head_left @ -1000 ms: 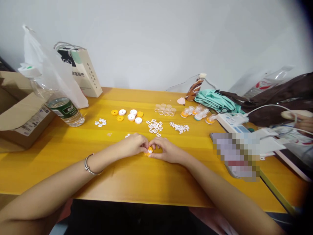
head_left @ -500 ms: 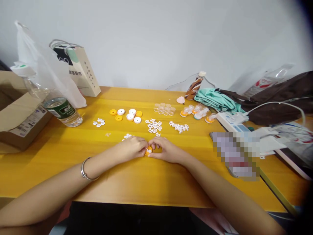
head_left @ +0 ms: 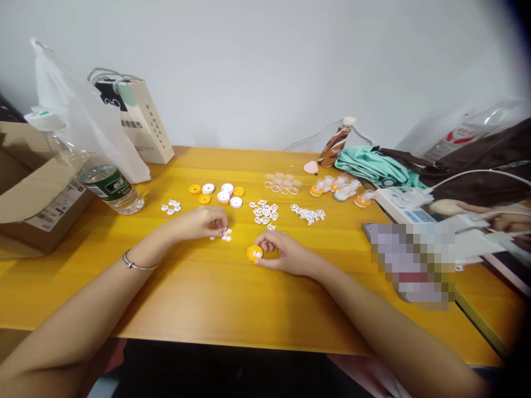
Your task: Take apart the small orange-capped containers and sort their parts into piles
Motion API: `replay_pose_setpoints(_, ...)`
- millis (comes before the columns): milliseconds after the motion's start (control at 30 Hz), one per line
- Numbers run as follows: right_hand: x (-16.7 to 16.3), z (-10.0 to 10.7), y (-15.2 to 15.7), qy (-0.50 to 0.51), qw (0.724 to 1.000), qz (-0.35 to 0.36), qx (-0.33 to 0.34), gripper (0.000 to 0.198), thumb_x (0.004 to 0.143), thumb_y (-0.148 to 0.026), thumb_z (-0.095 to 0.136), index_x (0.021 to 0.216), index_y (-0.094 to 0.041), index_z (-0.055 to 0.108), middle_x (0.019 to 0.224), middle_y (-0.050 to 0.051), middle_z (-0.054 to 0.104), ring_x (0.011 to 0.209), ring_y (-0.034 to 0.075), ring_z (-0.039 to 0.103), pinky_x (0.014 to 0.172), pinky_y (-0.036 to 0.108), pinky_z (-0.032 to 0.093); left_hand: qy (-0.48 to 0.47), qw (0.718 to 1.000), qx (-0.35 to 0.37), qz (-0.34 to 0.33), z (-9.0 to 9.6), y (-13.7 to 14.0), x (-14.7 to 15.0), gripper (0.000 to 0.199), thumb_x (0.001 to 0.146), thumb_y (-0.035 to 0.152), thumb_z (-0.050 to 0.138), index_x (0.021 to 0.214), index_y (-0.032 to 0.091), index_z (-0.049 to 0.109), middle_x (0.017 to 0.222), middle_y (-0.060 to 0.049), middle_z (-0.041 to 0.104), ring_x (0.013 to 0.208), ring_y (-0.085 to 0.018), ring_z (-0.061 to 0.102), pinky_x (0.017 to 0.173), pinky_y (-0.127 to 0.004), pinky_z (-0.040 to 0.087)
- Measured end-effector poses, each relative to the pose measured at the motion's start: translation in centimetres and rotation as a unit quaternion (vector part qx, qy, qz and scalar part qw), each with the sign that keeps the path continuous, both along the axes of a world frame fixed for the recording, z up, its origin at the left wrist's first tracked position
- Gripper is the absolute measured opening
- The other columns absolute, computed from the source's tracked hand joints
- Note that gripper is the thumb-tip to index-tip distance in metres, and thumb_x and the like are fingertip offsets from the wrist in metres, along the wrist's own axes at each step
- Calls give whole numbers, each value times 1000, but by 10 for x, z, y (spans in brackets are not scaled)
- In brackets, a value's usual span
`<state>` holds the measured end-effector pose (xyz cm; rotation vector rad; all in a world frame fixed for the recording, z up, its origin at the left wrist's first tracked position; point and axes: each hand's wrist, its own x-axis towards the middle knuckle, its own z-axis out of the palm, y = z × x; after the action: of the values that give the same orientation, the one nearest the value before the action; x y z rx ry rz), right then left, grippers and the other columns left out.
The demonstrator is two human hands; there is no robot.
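My right hand (head_left: 284,253) curls its thumb and fingers round the edge of a small orange plastic cup (head_left: 250,254), shaped like a scalloped wheel, on the table. A few white round pieces (head_left: 258,255) lie inside it. My left hand (head_left: 205,222), with a bracelet at its wrist, is pinched at a little group of white discs (head_left: 226,238). Its fingertips touch the group, and whatever is between them is too small to make out. Farther back sit orange rings (head_left: 204,199), white rings (head_left: 236,203) and white spoked wheel pieces (head_left: 264,213).
Clear cups (head_left: 283,184) and capped orange-and-clear pieces (head_left: 365,198) stand at the back. A water bottle (head_left: 108,185) and a cardboard box (head_left: 53,207) are at left. On the right lie a phone (head_left: 404,260), a power strip (head_left: 404,207) and another person's hand (head_left: 508,221).
My left hand has left the orange cup and moved left and back to the white discs. The right hand stays at the cup. Another person's hand has appeared at far right.
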<state>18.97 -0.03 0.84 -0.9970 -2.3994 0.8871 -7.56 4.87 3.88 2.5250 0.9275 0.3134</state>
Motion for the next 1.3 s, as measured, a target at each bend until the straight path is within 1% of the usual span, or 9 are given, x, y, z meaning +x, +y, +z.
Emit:
replay_pose_setpoints(167,0,1,-1,2,1000,-1,-7,23,74,-31,63,90,-18,56,79,0,52,70,11,47,66,24,38,1,1000,-4,4,4,-5,1,9,76,23,56,82,16,55,77,-1,58,65,-10,51,59,-21,41)
replay_pose_setpoints(300,-1,0,0,6,1000,-4,-7,22,73,-29,63,91,-18,56,77,0,52,69,11,46,66,24,38,-40,999,22,1,6,-14,8,15,81,30,54,86,16,55,80,-2,57,71,-12,52,62,-23,42)
replay_pose_setpoints(467,-3,-2,0,13,1000,-4,-1,20,73,-26,62,90,-18,54,74,-2,49,67,10,44,64,24,36,-81,990,96,-67,-11,-32,38,20,88,32,49,96,16,57,88,-5,57,80,-13,53,73,-26,44)
replay_pose_setpoints(533,-3,-3,1,17,1000,-3,3,17,73,-26,62,85,-18,53,72,-3,46,65,10,42,63,23,35,-89,984,118,-97,-18,-38,49,20,89,30,48,96,16,59,91,-6,58,85,-14,54,77,-26,44)
replay_pose_setpoints(600,-4,-3,1,20,1000,-4,1,15,72,-26,63,80,-18,52,70,-3,45,64,10,41,62,23,35,-91,980,143,-102,-23,-42,56,19,90,28,46,94,16,60,90,-6,59,84,-14,54,78,-26,44)
replay_pose_setpoints(867,-4,-6,5,55,997,-20,-50,26,67,-33,71,69,-17,50,64,-5,45,60,9,41,57,22,35,4,954,279,-108,-24,-47,62,22,91,22,42,87,14,62,82,-6,61,76,-15,55,70,-28,46)
replay_pose_setpoints(1033,-4,-5,4,56,993,-43,-89,25,66,-32,71,73,-17,52,66,-3,49,60,9,43,57,22,37,41,927,350,-127,-28,-48,62,19,92,19,41,96,13,59,87,-8,62,77,-16,55,68,-30,46)
replay_pose_setpoints(1167,-5,-4,4,59,994,-42,-85,25,65,-31,71,73,-16,53,65,-4,48,60,9,42,56,22,36,24,922,357,-146,-28,-44,62,19,91,19,41,94,12,59,87,-7,64,75,-16,55,68,-30,45)
replay_pose_setpoints(1300,-5,-5,4,68,995,-37,-69,25,67,-34,70,73,-16,54,64,-4,45,59,8,41,55,22,35,-26,942,306,-134,-29,-41,62,21,91,23,43,90,12,60,83,-7,64,75,-16,56,69,-29,46)
